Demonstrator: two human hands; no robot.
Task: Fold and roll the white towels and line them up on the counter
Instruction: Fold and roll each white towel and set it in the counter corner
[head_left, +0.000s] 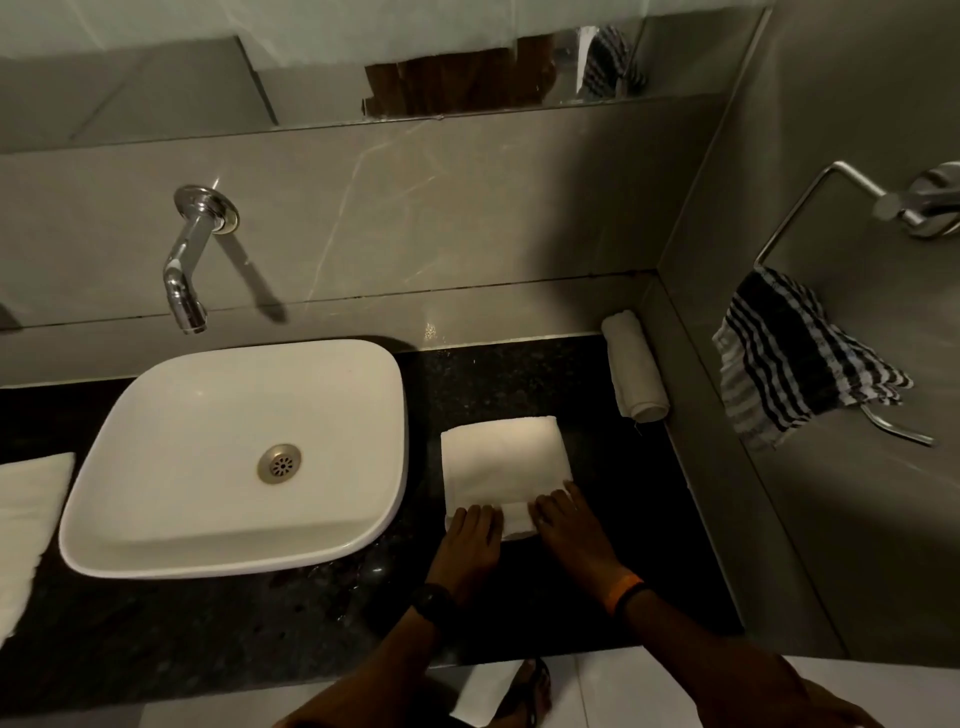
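A folded white towel (506, 462) lies flat on the black counter (623, 519), right of the basin. My left hand (470, 540) and my right hand (569, 525) press on its near edge, fingers curled over the fabric where a small roll begins. One rolled white towel (634, 366) lies against the right wall at the back corner. Another white towel (28, 519) lies flat at the counter's far left, partly out of frame.
A white basin (234, 457) with a wall tap (189, 260) fills the counter's left middle. A striped cloth (795, 364) hangs from a ring on the right wall. A white cloth (485, 696) lies on the floor by a foot.
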